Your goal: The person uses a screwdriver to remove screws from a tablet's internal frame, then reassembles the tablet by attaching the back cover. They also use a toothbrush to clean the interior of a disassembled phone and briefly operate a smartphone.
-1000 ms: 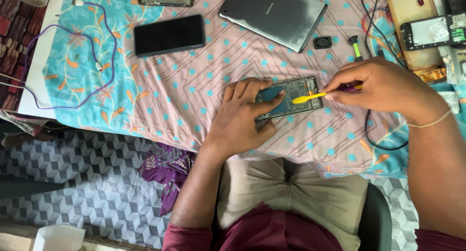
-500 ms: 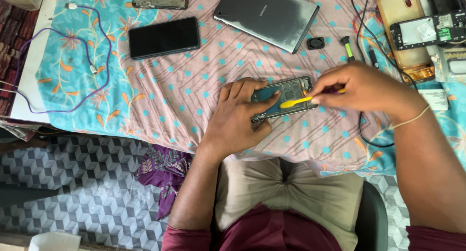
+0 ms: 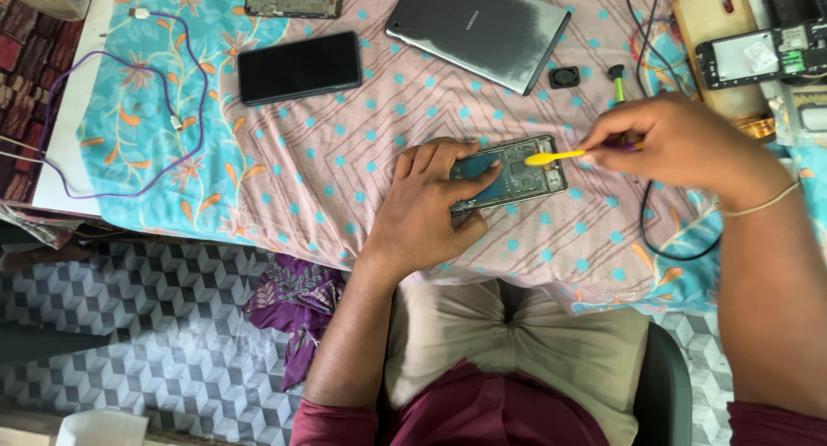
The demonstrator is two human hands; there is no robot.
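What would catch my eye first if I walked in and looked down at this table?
Most likely the opened phone at the centre of the dotted pink cloth, its insides bare. The left hand presses it down while the right hand points a yellow tool into it. Behind lie a black phone and a grey tablet.

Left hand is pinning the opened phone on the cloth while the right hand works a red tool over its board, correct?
Not quite: the tool is yellow, not red, as the head view shows. The left hand does pin the opened phone, and the right hand holds the tool's tip over its board.
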